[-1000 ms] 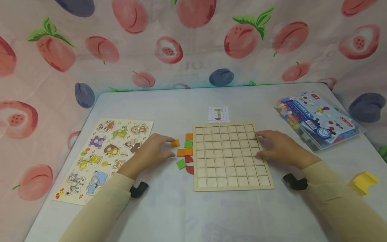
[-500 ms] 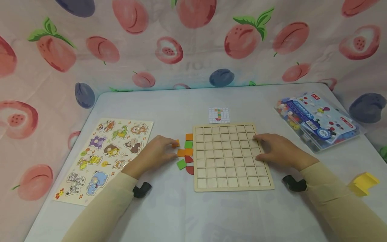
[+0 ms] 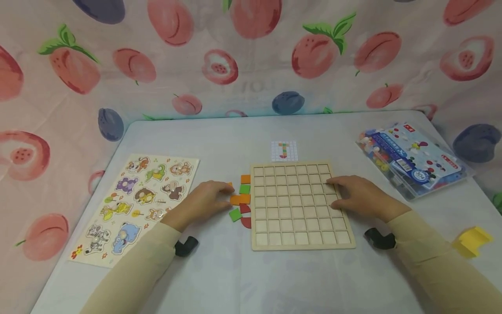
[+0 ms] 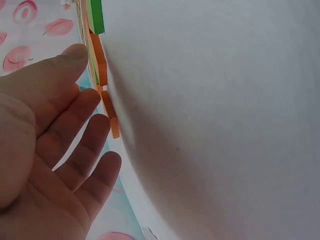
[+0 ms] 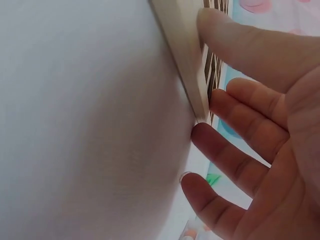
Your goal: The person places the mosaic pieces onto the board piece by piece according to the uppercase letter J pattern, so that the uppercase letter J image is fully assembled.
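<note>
A wooden grid board (image 3: 302, 213) lies flat, its squares bare. Along its left side lie an orange tile (image 3: 245, 179), a green tile (image 3: 245, 189), side-by-side orange tiles (image 3: 240, 199), another green tile (image 3: 235, 214) and red curved pieces (image 3: 245, 222). My left hand (image 3: 205, 200) hovers over or touches a lone orange tile (image 3: 230, 185), mostly hidden by its fingers. In the left wrist view, thumb and fingers stand apart, fingertips close to orange tiles (image 4: 109, 110). My right hand (image 3: 361, 196) rests loosely at the board's right edge, its thumb on the frame (image 5: 182, 40).
Behind the board lies a small pattern card (image 3: 284, 151). An animal puzzle board (image 3: 135, 183) is at left. At the back right sits a clear box of colourful pieces (image 3: 415, 157), with a yellow folded piece (image 3: 472, 240) at far right.
My left hand has shifted slightly right, covering more of the lone orange tile. My right hand has crept slightly left over the board's edge. The board and other tiles stay in place.
</note>
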The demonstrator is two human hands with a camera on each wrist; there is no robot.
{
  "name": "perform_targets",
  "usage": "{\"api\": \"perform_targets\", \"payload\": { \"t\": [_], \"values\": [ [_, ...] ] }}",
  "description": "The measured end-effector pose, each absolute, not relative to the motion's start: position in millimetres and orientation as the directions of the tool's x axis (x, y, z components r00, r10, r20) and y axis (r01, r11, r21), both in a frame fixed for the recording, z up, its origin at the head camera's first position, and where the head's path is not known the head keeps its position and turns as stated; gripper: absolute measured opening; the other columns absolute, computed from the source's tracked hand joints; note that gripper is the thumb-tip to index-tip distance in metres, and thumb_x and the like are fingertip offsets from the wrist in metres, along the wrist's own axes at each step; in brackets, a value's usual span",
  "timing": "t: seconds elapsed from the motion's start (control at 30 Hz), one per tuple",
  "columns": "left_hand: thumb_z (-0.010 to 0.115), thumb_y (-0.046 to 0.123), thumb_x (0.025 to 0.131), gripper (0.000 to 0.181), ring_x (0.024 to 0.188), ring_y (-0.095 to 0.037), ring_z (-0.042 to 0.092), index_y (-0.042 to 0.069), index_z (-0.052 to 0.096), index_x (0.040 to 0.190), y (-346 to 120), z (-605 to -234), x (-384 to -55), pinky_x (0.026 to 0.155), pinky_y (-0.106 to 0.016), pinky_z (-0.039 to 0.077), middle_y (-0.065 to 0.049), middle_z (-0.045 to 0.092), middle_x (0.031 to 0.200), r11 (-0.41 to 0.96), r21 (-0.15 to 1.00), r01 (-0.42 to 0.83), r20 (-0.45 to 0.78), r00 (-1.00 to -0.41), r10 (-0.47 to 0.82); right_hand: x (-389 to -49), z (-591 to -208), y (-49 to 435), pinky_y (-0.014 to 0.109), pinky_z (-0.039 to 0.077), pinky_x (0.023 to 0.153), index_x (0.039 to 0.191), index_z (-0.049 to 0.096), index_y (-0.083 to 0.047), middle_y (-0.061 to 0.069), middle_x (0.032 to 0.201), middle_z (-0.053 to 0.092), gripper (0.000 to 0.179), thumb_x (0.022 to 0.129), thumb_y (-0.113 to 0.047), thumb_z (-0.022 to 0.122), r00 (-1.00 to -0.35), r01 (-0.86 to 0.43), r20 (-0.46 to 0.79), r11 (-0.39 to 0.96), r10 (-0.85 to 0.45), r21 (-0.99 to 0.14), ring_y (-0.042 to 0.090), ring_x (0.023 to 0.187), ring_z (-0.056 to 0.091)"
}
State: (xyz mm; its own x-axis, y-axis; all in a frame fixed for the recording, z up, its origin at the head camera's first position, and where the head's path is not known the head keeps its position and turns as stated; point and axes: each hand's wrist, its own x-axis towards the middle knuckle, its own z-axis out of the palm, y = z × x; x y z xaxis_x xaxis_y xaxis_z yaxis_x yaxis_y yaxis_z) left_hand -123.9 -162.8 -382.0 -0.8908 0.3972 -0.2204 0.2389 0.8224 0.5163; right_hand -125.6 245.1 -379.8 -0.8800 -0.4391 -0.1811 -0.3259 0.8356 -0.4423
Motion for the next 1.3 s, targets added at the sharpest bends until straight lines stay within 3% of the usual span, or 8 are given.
{"api": "perform_targets", "payload": {
  "t": [0.7,1.3],
  "values": [
    [0.073,0.009,0.091,0.024,0.117,-0.025,0.055,0.012,0.073,0.115,-160.5,-384.5,-123.1,0.104,-0.042,0.044,-0.001,0.069,0.117,0.829,0.501,0.250,-0.232,-0.884,0.407,-127.2,-378.6,240.6,0.061,0.036,0.105,0.138,0.054,0.005,0.029,0.137,0.054,0.065,0.086,-0.024,0.080,-0.878,-0.326,-0.195,0.846,-0.436,-0.423,0.049,0.128,0.047],
    [0.073,0.010,0.091,0.023,0.117,-0.025,0.056,0.011,0.073,0.114,-158.3,-381.5,-128.0,0.105,-0.042,0.043,-0.002,0.068,0.116,0.832,0.499,0.243,-0.237,-0.885,0.401,-128.7,-377.7,243.0,0.062,0.034,0.106,0.140,0.052,0.004,0.030,0.139,0.051,0.068,0.086,-0.028,0.080,-0.878,-0.307,-0.221,0.855,-0.424,-0.418,0.050,0.130,0.044]
  ]
}}
